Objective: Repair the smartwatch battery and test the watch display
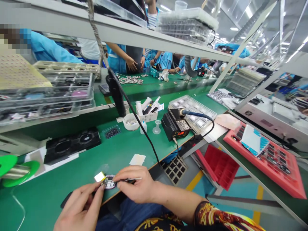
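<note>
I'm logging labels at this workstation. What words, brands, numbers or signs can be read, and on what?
No text can be read with certainty.
White parts box: handwriting, too blurred.
Black soldering station: red display, too blurred.
Yellow sheet: rows of marks, too small.
Small electronic part being worked on: no lettering discernible.

- Passage: open strip of green benchtop [79,171] between left hand [80,203] and black twin-circle panel [72,144].
- Obstruction: black cable [151,142] — slants across the bench beyond right hand [138,184].
- Obstruction: soldering station [174,125] — stands before the plastic trays [190,102].
- Overhead: white shelf [60,22] limits lift.
</note>
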Demonstrator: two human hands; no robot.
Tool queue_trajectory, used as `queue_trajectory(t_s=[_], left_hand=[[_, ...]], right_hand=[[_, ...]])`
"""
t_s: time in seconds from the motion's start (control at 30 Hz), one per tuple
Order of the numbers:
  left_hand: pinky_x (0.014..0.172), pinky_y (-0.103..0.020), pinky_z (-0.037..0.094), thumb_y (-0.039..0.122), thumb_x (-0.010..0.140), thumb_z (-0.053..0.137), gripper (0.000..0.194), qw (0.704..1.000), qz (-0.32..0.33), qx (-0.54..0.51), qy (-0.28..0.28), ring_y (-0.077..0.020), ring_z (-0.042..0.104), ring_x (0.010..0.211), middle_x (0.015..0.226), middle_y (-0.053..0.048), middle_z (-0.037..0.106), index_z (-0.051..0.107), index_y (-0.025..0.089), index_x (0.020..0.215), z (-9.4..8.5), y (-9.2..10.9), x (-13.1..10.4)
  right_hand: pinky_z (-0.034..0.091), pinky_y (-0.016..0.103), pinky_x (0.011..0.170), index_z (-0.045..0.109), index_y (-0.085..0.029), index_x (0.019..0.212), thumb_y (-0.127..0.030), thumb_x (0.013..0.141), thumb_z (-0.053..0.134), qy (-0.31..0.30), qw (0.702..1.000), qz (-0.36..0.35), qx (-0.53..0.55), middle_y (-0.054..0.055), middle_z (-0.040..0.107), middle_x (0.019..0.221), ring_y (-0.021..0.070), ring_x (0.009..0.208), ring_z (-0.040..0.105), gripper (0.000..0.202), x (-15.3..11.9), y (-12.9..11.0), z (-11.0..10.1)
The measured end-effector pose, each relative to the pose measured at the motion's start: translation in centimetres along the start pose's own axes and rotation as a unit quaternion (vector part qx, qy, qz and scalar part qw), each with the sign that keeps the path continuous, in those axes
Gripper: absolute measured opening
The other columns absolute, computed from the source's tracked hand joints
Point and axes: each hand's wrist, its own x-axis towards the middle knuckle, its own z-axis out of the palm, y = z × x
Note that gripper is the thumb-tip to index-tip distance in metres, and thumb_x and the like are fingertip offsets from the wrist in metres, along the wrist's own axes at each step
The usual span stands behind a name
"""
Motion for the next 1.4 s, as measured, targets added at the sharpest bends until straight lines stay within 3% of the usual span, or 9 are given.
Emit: queue_trajectory(t_s=[0.17,0.3,0.4,0.5,0.73,1.4], left_hand=[[0.07,-0.033,0.054,0.052,0.099,0.066,0.027,1.0,0.025,-0.01,0.014,-0.0176,0.068,0.071,0.099,0.0,0.075,0.081,0.03,0.105,0.6,-0.6,-0.3],[0.067,-0.04,0.052,0.055,0.102,0.064,0.021,0.999,0.038,0.002,0.027,-0.0225,0.066,0.072,0.099,0.001,0.072,0.076,0.038,0.108,0.7,-0.4,-0.1],[0.074,-0.043,0.053,0.045,0.105,0.067,0.013,0.998,0.058,0.006,0.032,-0.0247,0.068,0.08,0.099,-0.001,0.072,0.075,0.034,0.105,0.4,0.9,-0.2],[0.073,-0.038,0.053,0.031,0.103,0.071,0.009,0.998,0.047,-0.019,0.039,-0.0203,0.065,0.078,0.093,-0.003,0.072,0.078,0.027,0.1,0.4,1.6,-0.1],[0.067,-0.026,0.049,0.015,0.099,0.075,0.01,0.998,0.027,-0.032,0.051,-0.0108,0.058,0.07,0.092,-0.001,0.071,0.082,0.019,0.105,0.7,1.4,0.1],[0.067,-0.026,0.05,0.013,0.099,0.076,0.012,0.998,0.027,-0.039,0.046,-0.0103,0.058,0.071,0.093,-0.001,0.071,0.082,0.02,0.107,0.4,1.5,-0.1]], right_hand=[[0.068,0.026,0.097,0.08,-0.016,0.109,-0.022,0.103,0.067,0.009,0.993,-0.088,-0.074,0.008,0.083,0.114,0.0183,0.105,0.082,0.015,0.2,0.3,0.8],[0.072,0.026,0.087,0.074,-0.028,0.099,-0.032,0.099,0.073,-0.002,0.989,-0.105,-0.107,-0.003,0.084,0.105,0.0175,0.093,0.084,0.004,0.7,1.2,1.0],[0.071,0.026,0.088,0.074,-0.025,0.096,-0.029,0.104,0.07,0.013,0.988,-0.098,-0.12,-0.002,0.084,0.099,0.016,0.09,0.083,0.01,0.4,0.3,0.6],[0.068,0.032,0.095,0.077,-0.02,0.1,-0.026,0.108,0.068,-0.006,0.995,-0.066,-0.073,0.005,0.083,0.105,0.0177,0.099,0.081,0.013,0.3,-0.4,0.2],[0.066,0.036,0.088,0.077,-0.019,0.116,-0.01,0.105,0.07,-0.019,0.982,-0.173,-0.076,0.007,0.083,0.11,0.0186,0.101,0.081,0.016,0.8,0.1,0.2],[0.066,0.034,0.085,0.076,-0.02,0.115,-0.013,0.108,0.066,-0.047,0.98,-0.173,-0.091,0.007,0.083,0.109,0.0176,0.102,0.081,0.014,1.0,0.0,0.3]])
